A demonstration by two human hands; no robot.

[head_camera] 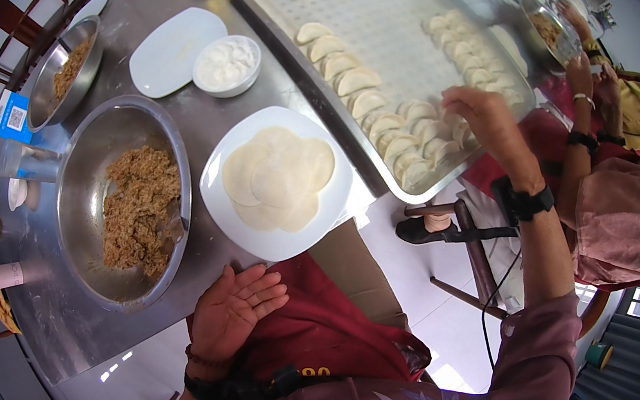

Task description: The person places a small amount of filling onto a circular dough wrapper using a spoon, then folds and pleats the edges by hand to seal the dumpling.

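My left hand (pixel 241 312) is palm up with its fingers apart and nothing in it, just below a white plate (pixel 213 175) that holds overlapping round dumpling wrappers (pixel 280 178). My right hand (pixel 487 119), slightly blurred with bent fingers, is over the near right corner of a large metal tray (pixel 322 101). Rows of folded dumplings (pixel 359 82) lie on the tray, some right by its fingers; whether it touches or holds one cannot be told. Left of the plate stands a steel bowl (pixel 72 194) of minced filling (pixel 138 210).
A white bowl of flour (pixel 225 65) overlaps an empty-looking white plate (pixel 160 61). Another steel bowl of filling (pixel 86 84), a clear plastic container (pixel 37 164) and a pink cup (pixel 6 276) stand at left. Co-workers sit at right, one in a pink cap (pixel 630 221).
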